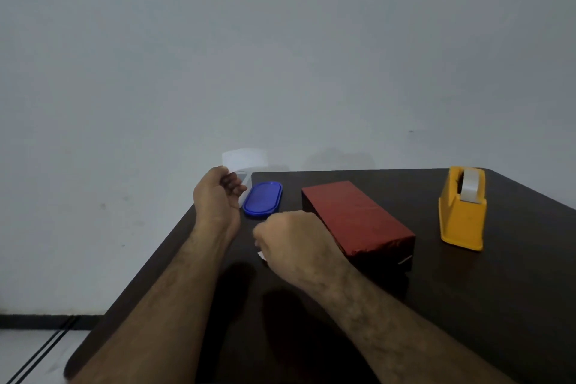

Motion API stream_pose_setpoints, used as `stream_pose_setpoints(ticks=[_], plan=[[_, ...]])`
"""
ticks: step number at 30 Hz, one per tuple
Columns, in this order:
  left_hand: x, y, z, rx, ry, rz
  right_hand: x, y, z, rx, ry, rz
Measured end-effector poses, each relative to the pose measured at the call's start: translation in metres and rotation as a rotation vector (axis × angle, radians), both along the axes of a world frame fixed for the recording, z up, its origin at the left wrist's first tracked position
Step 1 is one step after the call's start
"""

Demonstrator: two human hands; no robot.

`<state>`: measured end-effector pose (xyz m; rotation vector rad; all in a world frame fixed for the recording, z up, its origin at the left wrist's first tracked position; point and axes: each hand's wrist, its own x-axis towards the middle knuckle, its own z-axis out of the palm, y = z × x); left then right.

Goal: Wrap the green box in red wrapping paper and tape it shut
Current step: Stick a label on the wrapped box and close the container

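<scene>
A dark table (467, 305) is seen against a plain grey wall (280, 40); its far edge runs along the wall and its left edge slants down to a rounded near corner, with bare tabletop lying in front of the arms and around the yellow tape dispenser (462, 212) at the far right. No writing can be read on anything.

The red-wrapped box (352, 218) lies flat near the table's middle, just right of the right hand (293, 243), which is curled into a fist; a small white scrap is glimpsed beneath it, though a grip cannot be confirmed. The left hand (218, 193) is raised near the far left corner, pinching a translucent strip (246, 158). A blue oval lid (262, 198) is found between that hand and the box.
</scene>
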<state>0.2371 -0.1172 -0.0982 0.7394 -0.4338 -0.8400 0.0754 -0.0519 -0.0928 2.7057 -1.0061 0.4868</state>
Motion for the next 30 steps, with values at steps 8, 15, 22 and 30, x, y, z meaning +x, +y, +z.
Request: stream_pose_setpoints(ticks=[8, 15, 22, 30], plan=[[-0.033, 0.003, -0.003, -0.051, -0.26, -0.148, -0.096, -0.051, 0.038, 0.243, -0.008, -0.465], [-0.104, -0.002, 0.015, -0.117, -0.606, -0.232, -0.106, -0.056, 0.003, 0.398, 0.045, -0.489], [-0.137, -0.064, 0.015, 0.243, -1.083, -0.486, -0.111, -0.048, 0.004, 0.393, -0.077, -0.468], [-0.144, -0.06, 0.01, 0.238, -0.924, -0.384, -0.113, -0.03, -0.003, 0.408, -0.096, -0.55]])
